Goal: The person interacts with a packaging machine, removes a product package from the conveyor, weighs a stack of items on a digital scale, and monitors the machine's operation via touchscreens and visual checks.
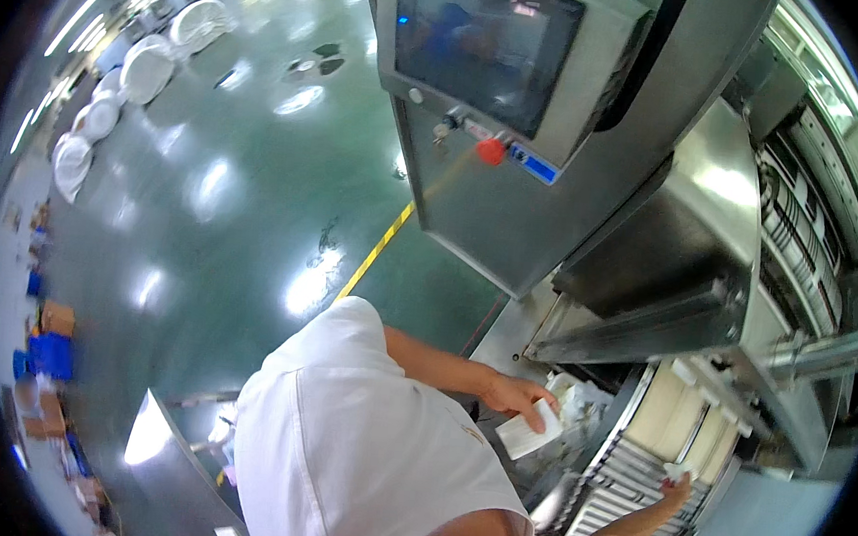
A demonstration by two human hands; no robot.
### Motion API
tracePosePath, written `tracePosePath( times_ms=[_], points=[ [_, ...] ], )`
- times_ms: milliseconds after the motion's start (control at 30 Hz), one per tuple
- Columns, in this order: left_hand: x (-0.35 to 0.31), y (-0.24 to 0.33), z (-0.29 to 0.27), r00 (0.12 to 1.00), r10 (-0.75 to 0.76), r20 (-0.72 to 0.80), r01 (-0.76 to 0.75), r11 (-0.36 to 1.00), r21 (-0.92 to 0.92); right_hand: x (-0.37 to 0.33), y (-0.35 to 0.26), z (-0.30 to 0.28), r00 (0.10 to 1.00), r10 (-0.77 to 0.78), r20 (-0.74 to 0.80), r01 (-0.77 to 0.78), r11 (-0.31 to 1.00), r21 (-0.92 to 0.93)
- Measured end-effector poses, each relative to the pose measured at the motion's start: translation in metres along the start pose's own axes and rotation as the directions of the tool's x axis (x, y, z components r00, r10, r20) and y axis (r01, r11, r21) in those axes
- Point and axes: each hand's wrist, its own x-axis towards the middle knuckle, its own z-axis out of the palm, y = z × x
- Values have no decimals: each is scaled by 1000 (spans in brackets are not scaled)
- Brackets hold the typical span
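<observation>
My left hand (517,397) is closed on a flat white rectangular piece (529,431), with the thumb laid over its face. It is above a bundle of crumpled clear plastic (580,407) beside the machine. Farther right, my right hand (675,488) reaches over a conveyor (631,497) of metal slats. Its fingers are pinched at a small white piece (677,471), too small to make out well. Pale, cream-coloured flat strips (675,421) lie along the conveyor just beyond that hand.
A steel cabinet with a dark screen (482,50) and a red button (490,151) stands ahead. A slanted metal guard (641,330) overhangs the conveyor. Yellow-striped tape (379,248) crosses the green floor. White-covered bundles (148,69), boxes and blue bins (50,355) line the left side.
</observation>
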Motion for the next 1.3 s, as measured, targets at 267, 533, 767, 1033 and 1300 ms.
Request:
tracePosePath(
  times_ms=[267, 533, 767, 1033, 1300],
  points=[
    [-113, -11, 29, 996, 71, 53, -65, 992, -104, -363, 26, 68, 820, -369, 438, 470, 871, -145],
    [-234, 16, 12, 975, 209, -80, -203, 976, 80, -652, 152, 254, 482, -303, 822, 755, 619, -215],
    [-388, 23, -76, 878, 274, -392, -300, 954, -7, -743, 148, 367, 225, -162, 961, 849, 516, -112],
    [-498, 75, -151, 808, 312, -500, -287, 949, 128, -818, 103, 543, 212, -786, 581, 977, 176, -119],
    [-490, 127, -133, 837, 392, -383, -238, 890, 389, -822, 227, 490, 453, -315, 834, 661, 747, -77]
  ],
)
